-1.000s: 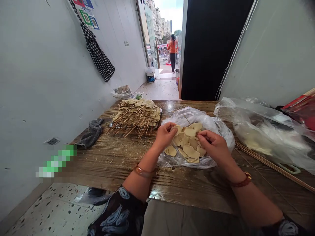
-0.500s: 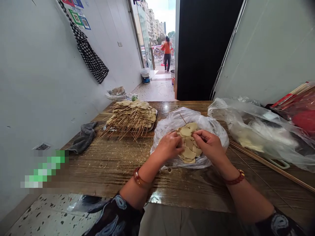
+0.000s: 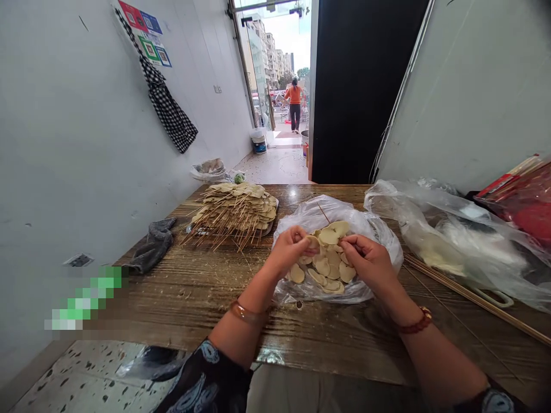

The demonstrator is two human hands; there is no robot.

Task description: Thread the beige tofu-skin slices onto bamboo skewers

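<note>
My left hand [image 3: 289, 251] pinches a thin beige slice [image 3: 313, 243] between thumb and fingers, above the left part of an opened clear plastic bag [image 3: 301, 215]. My right hand [image 3: 369, 261] is closed on a thin wooden skewer [image 3: 323, 213], whose tip rises up and to the left past a pale slice [image 3: 332, 234] that appears threaded on it. The skewer's lower end is hidden by the fingers. Several loose slices [image 3: 322, 266] lie under both hands in the bag.
A heaped stack of skewered slices [image 3: 241, 206] stands on a tray at back left. Beside it lies a dark grey cloth [image 3: 157, 244]. Bare skewers [image 3: 469, 292] and another plastic bag [image 3: 451, 229] are on the right. Outside the doorway stands a person [image 3: 295, 103].
My left hand has lifted slightly from the loose slices and now shows a slice in its fingers. My right hand stays at the skewer. The whole view has shifted a little.
</note>
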